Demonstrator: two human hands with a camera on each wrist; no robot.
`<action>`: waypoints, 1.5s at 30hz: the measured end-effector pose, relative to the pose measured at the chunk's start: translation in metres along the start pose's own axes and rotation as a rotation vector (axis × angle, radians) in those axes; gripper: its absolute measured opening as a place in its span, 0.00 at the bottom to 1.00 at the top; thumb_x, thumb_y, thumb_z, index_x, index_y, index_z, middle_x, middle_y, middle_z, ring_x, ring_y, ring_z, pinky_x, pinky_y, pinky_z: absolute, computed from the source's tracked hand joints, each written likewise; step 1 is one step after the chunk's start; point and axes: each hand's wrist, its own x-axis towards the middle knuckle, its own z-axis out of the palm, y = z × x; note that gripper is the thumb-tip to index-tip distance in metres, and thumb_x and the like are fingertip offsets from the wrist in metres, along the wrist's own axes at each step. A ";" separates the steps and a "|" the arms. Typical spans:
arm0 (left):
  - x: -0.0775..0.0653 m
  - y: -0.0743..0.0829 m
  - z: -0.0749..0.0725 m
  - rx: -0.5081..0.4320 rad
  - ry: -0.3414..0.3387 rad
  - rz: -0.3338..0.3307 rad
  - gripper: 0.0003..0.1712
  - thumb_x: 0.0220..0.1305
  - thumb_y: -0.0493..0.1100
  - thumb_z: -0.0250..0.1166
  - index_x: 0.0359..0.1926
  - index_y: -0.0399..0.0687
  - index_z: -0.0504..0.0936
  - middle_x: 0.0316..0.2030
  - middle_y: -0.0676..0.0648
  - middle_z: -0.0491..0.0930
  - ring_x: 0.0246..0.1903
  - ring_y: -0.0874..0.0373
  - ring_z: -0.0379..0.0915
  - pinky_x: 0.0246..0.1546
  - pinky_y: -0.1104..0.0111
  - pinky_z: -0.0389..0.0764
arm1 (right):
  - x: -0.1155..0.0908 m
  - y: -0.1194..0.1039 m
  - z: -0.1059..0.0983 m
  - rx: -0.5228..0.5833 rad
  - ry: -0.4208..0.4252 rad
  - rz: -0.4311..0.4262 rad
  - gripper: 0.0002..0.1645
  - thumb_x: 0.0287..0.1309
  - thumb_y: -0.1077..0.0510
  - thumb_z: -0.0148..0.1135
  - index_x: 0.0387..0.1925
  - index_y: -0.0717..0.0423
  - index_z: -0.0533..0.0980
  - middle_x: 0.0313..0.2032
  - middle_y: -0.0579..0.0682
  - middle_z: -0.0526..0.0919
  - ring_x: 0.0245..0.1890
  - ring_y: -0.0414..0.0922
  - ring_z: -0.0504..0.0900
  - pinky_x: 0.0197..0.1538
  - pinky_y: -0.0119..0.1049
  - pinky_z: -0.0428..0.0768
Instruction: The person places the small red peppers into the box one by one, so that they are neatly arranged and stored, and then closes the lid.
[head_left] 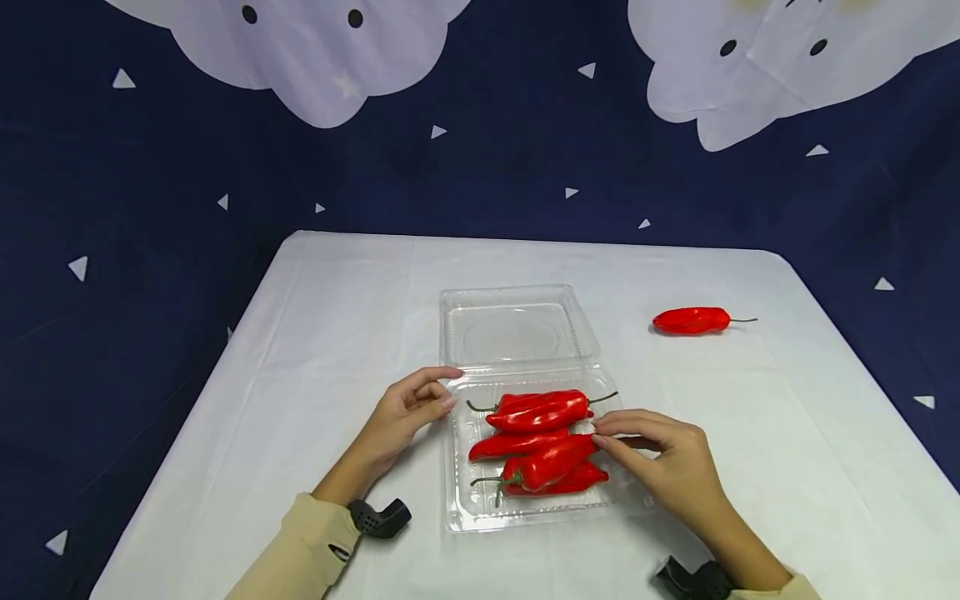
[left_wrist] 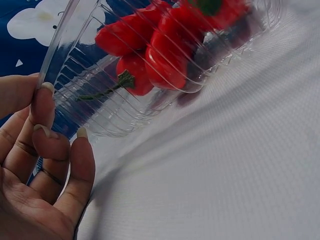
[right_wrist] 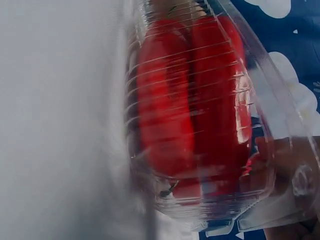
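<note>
A clear plastic clamshell box point(head_left: 517, 520) lies with its lid point(head_left: 510, 325) folded back away from me. Several glossy red peppers point(head_left: 536, 412) with green stems lie crosswise in its near half. My left hand point(head_left: 401, 419) holds the box's left rim; in the left wrist view its fingers point(left_wrist: 42, 107) meet at that edge. At the right side of the box, my right hand point(head_left: 671, 462) pinches the tip of a red pepper point(head_left: 551, 465) on top of the pile. Behind the clear wall, the right wrist view shows blurred peppers point(right_wrist: 220, 100) and part of that hand point(right_wrist: 287, 160).
One more red pepper point(head_left: 692, 321) lies apart at the back right of the white-covered table point(head_left: 360, 292), its stem pointing right. A dark blue curtain point(head_left: 495, 183) with clouds and triangles hangs behind. A black wrist device point(head_left: 380, 518) sits by the left sleeve.
</note>
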 end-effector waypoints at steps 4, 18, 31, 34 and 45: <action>0.001 -0.001 -0.001 0.010 0.000 0.000 0.23 0.67 0.33 0.67 0.62 0.38 0.78 0.34 0.47 0.79 0.34 0.59 0.74 0.40 0.71 0.77 | 0.002 0.002 -0.007 0.009 0.030 -0.008 0.17 0.48 0.73 0.77 0.39 0.54 0.88 0.42 0.48 0.89 0.45 0.38 0.86 0.44 0.31 0.84; -0.001 -0.004 -0.006 0.015 0.011 -0.019 0.23 0.68 0.34 0.67 0.62 0.37 0.78 0.34 0.48 0.79 0.34 0.60 0.73 0.40 0.72 0.75 | 0.052 0.061 -0.087 -0.102 0.205 0.208 0.14 0.57 0.63 0.76 0.46 0.60 0.87 0.46 0.50 0.88 0.42 0.31 0.86 0.42 0.22 0.81; -0.004 -0.007 -0.008 0.023 0.001 -0.007 0.22 0.69 0.35 0.67 0.62 0.38 0.78 0.34 0.49 0.79 0.33 0.60 0.73 0.39 0.72 0.75 | 0.077 0.161 -0.157 -0.184 0.211 0.623 0.32 0.62 0.39 0.70 0.64 0.48 0.80 0.63 0.34 0.75 0.67 0.36 0.67 0.64 0.20 0.63; -0.003 -0.007 -0.007 0.017 -0.008 -0.009 0.22 0.69 0.35 0.67 0.62 0.39 0.78 0.34 0.49 0.79 0.33 0.61 0.73 0.39 0.72 0.75 | 0.077 0.174 -0.163 -0.141 0.195 0.673 0.35 0.62 0.37 0.69 0.67 0.46 0.77 0.66 0.33 0.73 0.71 0.37 0.62 0.69 0.28 0.57; 0.001 -0.004 -0.005 0.015 -0.016 0.001 0.22 0.69 0.35 0.67 0.62 0.42 0.79 0.34 0.48 0.79 0.33 0.60 0.73 0.39 0.72 0.75 | 0.087 0.193 -0.163 -0.173 0.051 0.639 0.40 0.61 0.37 0.69 0.70 0.46 0.74 0.72 0.37 0.69 0.74 0.38 0.59 0.63 0.17 0.63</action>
